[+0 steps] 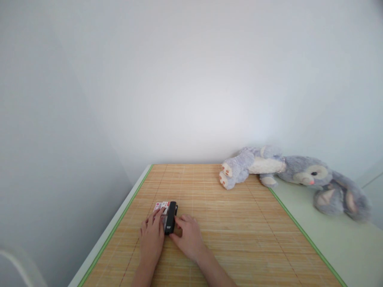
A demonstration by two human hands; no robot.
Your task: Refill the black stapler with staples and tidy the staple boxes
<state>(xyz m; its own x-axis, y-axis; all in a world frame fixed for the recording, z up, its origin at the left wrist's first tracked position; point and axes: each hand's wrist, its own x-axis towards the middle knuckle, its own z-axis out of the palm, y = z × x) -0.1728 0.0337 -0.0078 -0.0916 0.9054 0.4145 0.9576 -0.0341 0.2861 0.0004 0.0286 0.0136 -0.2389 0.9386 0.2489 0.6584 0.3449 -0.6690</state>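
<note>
A narrow black object, perhaps a stapler, lies lengthwise on the bamboo mat with small pale lettering at its near end. Beside and partly under it on the left is a red-and-white printed card. My left hand lies over the card with its fingers stretched out, covering much of it. At the right side and near end of the black object, my right hand has its thumb and curled fingers against it in a pinch. The card's lower part is hidden.
The green-edged bamboo mat covers most of the white table. A grey plush rabbit lies on its side at the back right, partly on the mat. A pale curved bar shows at lower left. Walls stand behind and left.
</note>
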